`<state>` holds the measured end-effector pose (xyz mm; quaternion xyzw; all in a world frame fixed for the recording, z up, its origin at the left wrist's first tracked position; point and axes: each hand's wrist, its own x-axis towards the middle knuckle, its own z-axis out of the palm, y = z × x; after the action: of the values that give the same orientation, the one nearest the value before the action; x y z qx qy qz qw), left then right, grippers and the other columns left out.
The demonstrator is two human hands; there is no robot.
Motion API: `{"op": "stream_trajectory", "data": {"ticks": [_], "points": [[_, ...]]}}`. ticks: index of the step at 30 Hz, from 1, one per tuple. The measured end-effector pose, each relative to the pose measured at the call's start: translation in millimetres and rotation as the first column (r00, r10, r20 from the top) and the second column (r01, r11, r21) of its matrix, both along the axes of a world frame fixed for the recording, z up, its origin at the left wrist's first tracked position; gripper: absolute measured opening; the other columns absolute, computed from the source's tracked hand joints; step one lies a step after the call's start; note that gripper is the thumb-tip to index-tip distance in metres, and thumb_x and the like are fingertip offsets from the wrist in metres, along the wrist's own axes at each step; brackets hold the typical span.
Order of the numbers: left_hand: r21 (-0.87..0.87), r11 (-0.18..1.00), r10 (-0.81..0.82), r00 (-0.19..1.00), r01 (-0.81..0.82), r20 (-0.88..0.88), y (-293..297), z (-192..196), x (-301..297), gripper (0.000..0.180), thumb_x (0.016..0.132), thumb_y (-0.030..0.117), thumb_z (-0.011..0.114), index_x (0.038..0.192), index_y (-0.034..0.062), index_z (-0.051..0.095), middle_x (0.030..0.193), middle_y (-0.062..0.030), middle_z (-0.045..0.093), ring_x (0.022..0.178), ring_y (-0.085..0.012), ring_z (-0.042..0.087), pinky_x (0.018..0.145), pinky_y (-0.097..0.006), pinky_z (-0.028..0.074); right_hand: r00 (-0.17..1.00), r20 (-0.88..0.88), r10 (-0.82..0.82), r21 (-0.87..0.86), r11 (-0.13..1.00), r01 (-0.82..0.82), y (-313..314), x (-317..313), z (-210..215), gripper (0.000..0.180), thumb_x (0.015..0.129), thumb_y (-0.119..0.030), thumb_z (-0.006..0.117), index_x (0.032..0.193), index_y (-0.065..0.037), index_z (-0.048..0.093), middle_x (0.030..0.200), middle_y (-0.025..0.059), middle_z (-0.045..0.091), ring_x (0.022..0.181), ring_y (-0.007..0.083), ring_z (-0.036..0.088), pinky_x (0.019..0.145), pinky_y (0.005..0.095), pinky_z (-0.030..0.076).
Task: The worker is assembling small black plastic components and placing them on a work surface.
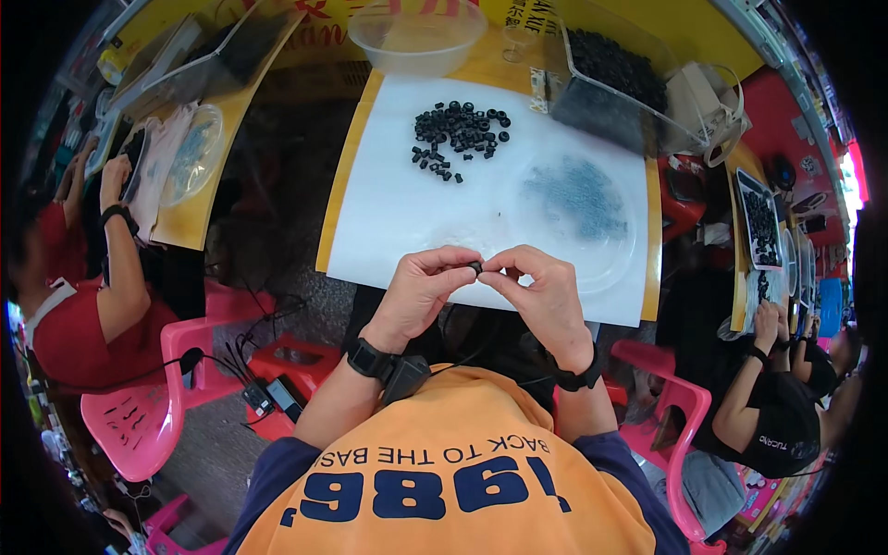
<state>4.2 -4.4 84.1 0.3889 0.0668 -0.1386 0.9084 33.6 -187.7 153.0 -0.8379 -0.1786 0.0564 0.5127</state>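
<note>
Near the front edge of the white-covered table [379,213], my left hand [416,291] and my right hand [544,289] meet fingertip to fingertip. Between them is a small black part [475,266], mostly covered by the fingers. The left thumb and forefinger pinch it from one side. From the other side, the right thumb and fingertips close on it, though any smaller piece there is hidden. Farther back lies a loose pile of small black parts [453,129], some ring-shaped. To its right, a clear round tray [622,252] holds many tiny blue-grey pieces [578,196].
A clear bin of black parts [615,79] stands at the back right, beside a beige bag [698,102]. At the back is a translucent basin [416,42]. People work at side tables left and right. Pink chairs [139,407] and cables [245,365] are at floor level.
</note>
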Motion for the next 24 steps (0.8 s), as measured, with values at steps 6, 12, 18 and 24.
{"op": "stream_trajectory", "data": {"ticks": [6, 12, 18, 24], "points": [[-0.044, 0.954, -0.296, 0.955, 0.295, -0.026, 23, -8, -7, 0.021, 0.089, -0.001, 0.067, 0.109, -0.0035, 0.07, 0.1, -0.0093, 0.07, 0.087, -0.0155, 0.067, 0.08, -0.027, 0.055, 0.922, -0.331, 0.199, 0.141, 0.977, -0.16, -3, 4, -11, 0.024, 0.077, -0.014, 0.081, 0.093, -0.004, 0.065, 0.08, -0.0013, 0.059, 0.07, 0.0073, 0.049, 0.065, 0.0228, 0.042], [-0.391, 0.896, -0.243, 0.97, 0.212, -0.032, 30, -26, -17, 0.02, 0.091, -0.001, 0.064, 0.111, -0.0025, 0.066, 0.099, -0.0096, 0.068, 0.086, -0.0153, 0.067, 0.08, -0.025, 0.057, 0.774, -0.449, 0.446, 0.4, 0.875, -0.273, 25, 29, -23, 0.034, 0.081, -0.016, 0.079, 0.109, -0.003, 0.064, 0.083, -0.0044, 0.054, 0.076, 0.0054, 0.047, 0.067, 0.0225, 0.041], [-0.564, 0.824, -0.037, 0.99, -0.048, -0.138, 35, -39, -20, 0.026, 0.094, 0.001, 0.062, 0.12, -0.0006, 0.057, 0.11, -0.0144, 0.062, 0.095, -0.0195, 0.065, 0.085, -0.025, 0.059, 0.97, 0.221, -0.099, -0.156, 0.978, 0.136, 58, 98, -74, 0.026, 0.085, -0.008, 0.07, 0.108, 0.002, 0.065, 0.092, 0.0137, 0.063, 0.079, 0.0234, 0.064, 0.07, 0.0334, 0.051], [-0.55, 0.826, 0.017, 0.982, -0.12, -0.189, 42, -34, -24, 0.027, 0.096, 0.0, 0.059, 0.122, -0.0021, 0.056, 0.111, -0.0143, 0.063, 0.1, -0.0197, 0.065, 0.087, -0.025, 0.059, 0.921, 0.382, -0.075, -0.356, 0.908, 0.222, 69, 113, -100, 0.016, 0.084, -0.007, 0.068, 0.097, 0.003, 0.067, 0.092, 0.0181, 0.067, 0.082, 0.0339, 0.066, 0.074, 0.0404, 0.053]]}}
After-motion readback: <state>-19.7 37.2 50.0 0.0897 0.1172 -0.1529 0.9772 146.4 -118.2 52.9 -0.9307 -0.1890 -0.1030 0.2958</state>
